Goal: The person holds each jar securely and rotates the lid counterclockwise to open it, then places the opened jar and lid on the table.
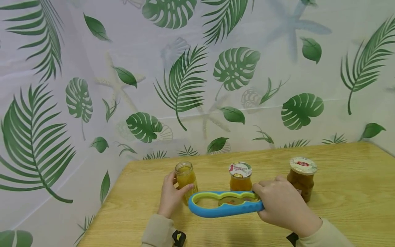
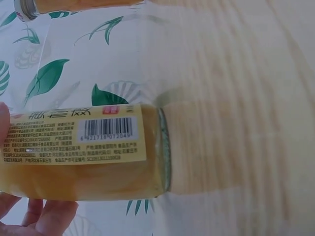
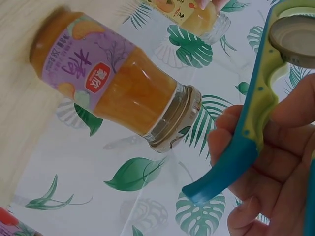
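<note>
My left hand (image 1: 171,197) grips a small glass jar (image 1: 185,178) of yellow preserve that stands lidless on the wooden table (image 1: 348,192). In the left wrist view the jar (image 2: 83,152) shows its label and barcode, with my fingertips (image 2: 44,219) below it. My right hand (image 1: 282,204) holds the handle of a blue and green jar opener (image 1: 226,204), level just right of that jar. A metal lid (image 3: 295,39) sits in one ring of the opener (image 3: 246,142), and my fingers (image 3: 275,172) curl round its handle.
A lidded jar (image 1: 240,176) of orange preserve stands behind the opener; the right wrist view shows this jar (image 3: 113,83) with a purple label. A larger lidded jar (image 1: 302,177) stands behind my right hand. A leaf-print curtain (image 1: 185,85) backs the table.
</note>
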